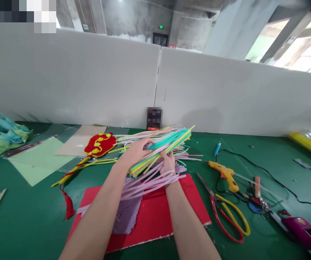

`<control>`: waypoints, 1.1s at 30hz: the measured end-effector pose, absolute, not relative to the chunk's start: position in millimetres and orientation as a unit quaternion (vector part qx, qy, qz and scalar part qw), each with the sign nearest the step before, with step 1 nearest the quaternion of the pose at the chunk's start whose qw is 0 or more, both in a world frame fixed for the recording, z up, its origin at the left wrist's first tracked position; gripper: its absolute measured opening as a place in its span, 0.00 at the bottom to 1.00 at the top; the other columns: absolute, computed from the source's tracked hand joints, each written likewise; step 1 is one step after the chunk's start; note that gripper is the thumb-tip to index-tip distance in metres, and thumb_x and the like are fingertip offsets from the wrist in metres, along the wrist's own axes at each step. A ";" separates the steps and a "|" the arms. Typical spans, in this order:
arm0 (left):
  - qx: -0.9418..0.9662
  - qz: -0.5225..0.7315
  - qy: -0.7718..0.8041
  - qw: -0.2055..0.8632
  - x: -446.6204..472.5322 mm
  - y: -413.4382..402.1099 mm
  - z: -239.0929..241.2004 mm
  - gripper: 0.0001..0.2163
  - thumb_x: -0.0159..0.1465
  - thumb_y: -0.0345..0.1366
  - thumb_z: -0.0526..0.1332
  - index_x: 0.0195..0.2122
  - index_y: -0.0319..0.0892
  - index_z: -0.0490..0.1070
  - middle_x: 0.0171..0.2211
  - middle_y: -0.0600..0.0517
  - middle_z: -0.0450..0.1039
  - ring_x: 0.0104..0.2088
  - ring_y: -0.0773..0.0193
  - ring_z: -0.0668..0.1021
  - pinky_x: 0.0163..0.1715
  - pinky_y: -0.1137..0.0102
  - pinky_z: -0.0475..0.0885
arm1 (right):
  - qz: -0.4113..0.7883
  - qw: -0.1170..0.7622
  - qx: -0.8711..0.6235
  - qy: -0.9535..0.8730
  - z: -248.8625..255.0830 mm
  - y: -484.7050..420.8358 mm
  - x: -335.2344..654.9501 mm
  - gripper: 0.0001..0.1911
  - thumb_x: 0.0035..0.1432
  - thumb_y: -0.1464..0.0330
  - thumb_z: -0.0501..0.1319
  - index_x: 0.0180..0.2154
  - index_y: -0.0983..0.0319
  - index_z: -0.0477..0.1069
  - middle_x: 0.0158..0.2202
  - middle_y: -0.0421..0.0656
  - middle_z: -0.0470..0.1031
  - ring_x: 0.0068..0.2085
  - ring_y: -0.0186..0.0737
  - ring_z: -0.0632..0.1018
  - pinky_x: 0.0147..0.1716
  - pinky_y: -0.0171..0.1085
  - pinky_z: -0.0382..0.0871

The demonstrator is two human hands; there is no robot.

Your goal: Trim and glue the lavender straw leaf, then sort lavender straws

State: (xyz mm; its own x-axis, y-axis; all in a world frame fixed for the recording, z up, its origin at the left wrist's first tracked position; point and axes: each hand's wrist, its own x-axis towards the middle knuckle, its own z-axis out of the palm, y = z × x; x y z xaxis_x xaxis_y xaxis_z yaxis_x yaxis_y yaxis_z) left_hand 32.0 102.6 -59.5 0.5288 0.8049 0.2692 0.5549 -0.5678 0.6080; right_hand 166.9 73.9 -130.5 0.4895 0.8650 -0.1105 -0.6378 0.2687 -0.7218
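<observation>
My left hand [134, 151] lies on top of a thick bundle of coloured pipe cleaners [169, 141], fingers curled over the green and yellow ones. Just beneath the bundle, my right hand [168, 163] grips it from below, with pale pink strands draped across the wrist. Both hands hold the bundle above a red board [155, 213] on the green table [30, 224]. A lilac woven piece [127, 215] rests on that board under my forearms.
Red-and-yellow scissors [227, 213] and a yellow glue gun [224, 175] with a black cord lie to the right. A red and yellow tasselled ornament [99, 144] and light green paper [38, 160] sit left. Teal paper flowers [0, 135] are far left. White partition behind.
</observation>
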 end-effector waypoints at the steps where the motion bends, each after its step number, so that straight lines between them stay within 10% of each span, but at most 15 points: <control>1: 0.843 0.267 0.406 0.233 31.8 101.4 -58.0 0.12 0.57 0.32 0.59 0.43 0.47 0.67 0.42 0.53 0.73 0.40 0.60 0.75 0.41 0.67 0.67 | 0.483 0.781 -0.366 -0.154 -130.3 73.9 166.8 0.23 0.35 0.72 0.66 0.38 0.59 0.67 0.28 0.33 0.76 0.30 0.32 0.75 0.35 0.34 0.70; 17: 0.775 0.325 0.413 0.350 26.7 106.1 -61.4 0.05 0.58 0.30 0.56 0.36 0.43 0.62 0.32 0.55 0.71 0.36 0.64 0.75 0.41 0.67 0.68 | 0.561 0.734 -0.358 -0.133 -128.5 69.2 161.8 0.15 0.38 0.71 0.64 0.33 0.58 0.67 0.31 0.37 0.77 0.33 0.38 0.78 0.35 0.40 0.74; 33: 0.863 0.286 0.379 0.172 37.5 96.3 -57.1 0.07 0.60 0.32 0.54 0.34 0.43 0.72 0.40 0.50 0.68 0.44 0.60 0.72 0.48 0.66 0.65 | 0.525 0.750 -0.384 -0.122 -124.2 69.0 160.1 0.16 0.37 0.70 0.64 0.33 0.59 0.66 0.27 0.33 0.75 0.33 0.35 0.76 0.35 0.35 0.71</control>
